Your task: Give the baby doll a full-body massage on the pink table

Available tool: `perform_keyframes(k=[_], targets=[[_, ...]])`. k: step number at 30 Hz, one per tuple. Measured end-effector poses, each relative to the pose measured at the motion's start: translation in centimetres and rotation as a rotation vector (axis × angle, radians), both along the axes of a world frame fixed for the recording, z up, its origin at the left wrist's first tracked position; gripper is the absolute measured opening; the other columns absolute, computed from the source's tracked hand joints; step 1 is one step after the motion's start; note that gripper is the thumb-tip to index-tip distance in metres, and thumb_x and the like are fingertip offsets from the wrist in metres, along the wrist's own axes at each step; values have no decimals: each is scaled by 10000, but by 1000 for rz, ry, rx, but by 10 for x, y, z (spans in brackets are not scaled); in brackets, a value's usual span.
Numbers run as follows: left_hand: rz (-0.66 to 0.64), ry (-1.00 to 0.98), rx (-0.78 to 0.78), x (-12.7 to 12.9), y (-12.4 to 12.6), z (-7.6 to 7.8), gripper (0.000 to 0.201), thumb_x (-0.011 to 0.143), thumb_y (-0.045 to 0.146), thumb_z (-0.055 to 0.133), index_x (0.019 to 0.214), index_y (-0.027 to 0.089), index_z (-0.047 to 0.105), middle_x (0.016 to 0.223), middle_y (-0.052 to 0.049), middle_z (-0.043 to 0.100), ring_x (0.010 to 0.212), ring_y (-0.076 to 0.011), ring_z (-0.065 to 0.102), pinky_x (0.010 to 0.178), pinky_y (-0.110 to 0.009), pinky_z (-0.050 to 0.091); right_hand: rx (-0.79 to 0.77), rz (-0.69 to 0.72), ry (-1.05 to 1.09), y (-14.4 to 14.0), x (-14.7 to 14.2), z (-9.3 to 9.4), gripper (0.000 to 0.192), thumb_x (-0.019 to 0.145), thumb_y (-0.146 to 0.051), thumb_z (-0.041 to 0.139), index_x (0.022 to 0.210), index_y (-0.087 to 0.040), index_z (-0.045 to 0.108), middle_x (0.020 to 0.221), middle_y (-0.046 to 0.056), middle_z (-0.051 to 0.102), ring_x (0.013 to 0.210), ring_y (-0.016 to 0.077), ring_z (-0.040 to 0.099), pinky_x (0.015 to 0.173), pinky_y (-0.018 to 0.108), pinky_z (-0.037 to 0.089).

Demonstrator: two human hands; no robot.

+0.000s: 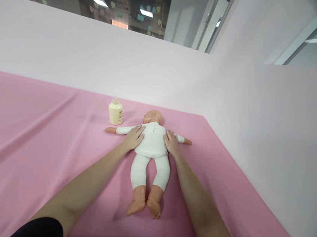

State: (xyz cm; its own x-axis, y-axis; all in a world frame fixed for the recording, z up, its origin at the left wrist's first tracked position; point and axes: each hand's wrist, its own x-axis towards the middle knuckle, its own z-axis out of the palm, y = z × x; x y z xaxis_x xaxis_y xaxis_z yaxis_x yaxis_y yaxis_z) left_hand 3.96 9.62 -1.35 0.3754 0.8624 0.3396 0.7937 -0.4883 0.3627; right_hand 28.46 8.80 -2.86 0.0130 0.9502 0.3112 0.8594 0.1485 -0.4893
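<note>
A baby doll (152,140) in a white long-sleeved top and white trousers lies on the pink padded table (82,193). Its head points away from me, its arms are spread to the sides and its bare feet point toward me. My left hand (134,137) rests flat on the left side of the doll's chest, near the shoulder, fingers stretched out. On the opposite side of the chest lies my right hand (171,141), also flat with its fingers extended. Neither hand grasps anything.
A pale yellow pump bottle (115,113) stands on the table beyond the doll's left-lying arm. White walls (97,55) border the table at the back and right. Above the back wall is a dark window (125,2) with heart stickers.
</note>
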Motion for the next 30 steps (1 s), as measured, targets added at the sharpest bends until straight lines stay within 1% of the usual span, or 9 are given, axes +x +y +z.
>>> perform_keyframes(k=[3, 6, 9, 11, 17, 21, 25, 27, 30], targets=[[97, 34, 7, -6, 3, -2, 523, 922, 372, 266, 1386, 147, 355, 1442, -102, 368, 1336, -241, 321, 1117, -424, 220, 41, -58, -96, 1, 8, -2, 476, 931, -324, 309, 1349, -126, 421, 1405, 143, 410, 1324, 279, 315, 1091, 498, 185], [183, 82, 46, -15, 7, -3, 497, 911, 366, 270, 1329, 152, 431, 1369, -106, 465, 1275, -263, 391, 1092, -427, 240, 95, -118, -162, 1, 16, -5, 440, 923, -306, 339, 1308, -131, 464, 1353, 135, 470, 1278, 291, 359, 1072, 485, 207], [252, 119, 78, -23, 10, -2, 464, 899, 344, 280, 1272, 162, 486, 1278, -106, 542, 1191, -271, 451, 1052, -420, 274, 150, -143, -194, 1, 21, -6, 396, 919, -297, 355, 1244, -134, 510, 1248, 122, 551, 1195, 274, 426, 1047, 442, 244], [274, 135, 86, -25, 10, -2, 456, 897, 342, 280, 1253, 159, 500, 1241, -109, 563, 1153, -275, 469, 1031, -421, 287, 170, -146, -206, 1, 22, -6, 373, 918, -287, 355, 1208, -129, 529, 1185, 122, 581, 1142, 262, 456, 1026, 417, 264], [292, 157, 86, -22, 9, -4, 471, 908, 349, 261, 1260, 138, 491, 1242, -123, 554, 1152, -289, 460, 1038, -427, 266, 176, -150, -206, -1, 17, -4, 350, 918, -279, 348, 1165, -121, 539, 1142, 135, 591, 1105, 269, 463, 992, 417, 276], [285, 132, 84, -19, 11, -7, 466, 910, 349, 263, 1249, 133, 500, 1242, -122, 558, 1159, -290, 457, 1047, -438, 248, 130, -148, -154, 0, 11, -4, 361, 921, -300, 346, 1192, -142, 526, 1214, 129, 564, 1179, 283, 423, 1029, 472, 225], [235, 78, 32, -14, 10, -4, 471, 919, 371, 242, 1255, 160, 496, 1270, -104, 551, 1175, -289, 448, 1053, -468, 229, 82, -57, -27, 3, 4, -2, 397, 928, -333, 315, 1262, -196, 479, 1300, 94, 520, 1249, 260, 383, 1074, 515, 153], [198, 49, 0, -9, 8, -2, 491, 921, 389, 241, 1292, 155, 460, 1309, -103, 522, 1203, -287, 432, 1057, -473, 225, 50, -12, 39, 3, 0, 1, 421, 929, -351, 304, 1298, -207, 446, 1339, 89, 489, 1270, 249, 372, 1088, 531, 118], [148, 28, -41, -3, 4, 2, 539, 917, 416, 263, 1357, 126, 376, 1385, -122, 443, 1267, -283, 382, 1074, -489, 200, 7, 32, 97, 2, -6, 4, 468, 923, -384, 308, 1354, -217, 381, 1402, 86, 421, 1317, 240, 321, 1104, 527, 78]])
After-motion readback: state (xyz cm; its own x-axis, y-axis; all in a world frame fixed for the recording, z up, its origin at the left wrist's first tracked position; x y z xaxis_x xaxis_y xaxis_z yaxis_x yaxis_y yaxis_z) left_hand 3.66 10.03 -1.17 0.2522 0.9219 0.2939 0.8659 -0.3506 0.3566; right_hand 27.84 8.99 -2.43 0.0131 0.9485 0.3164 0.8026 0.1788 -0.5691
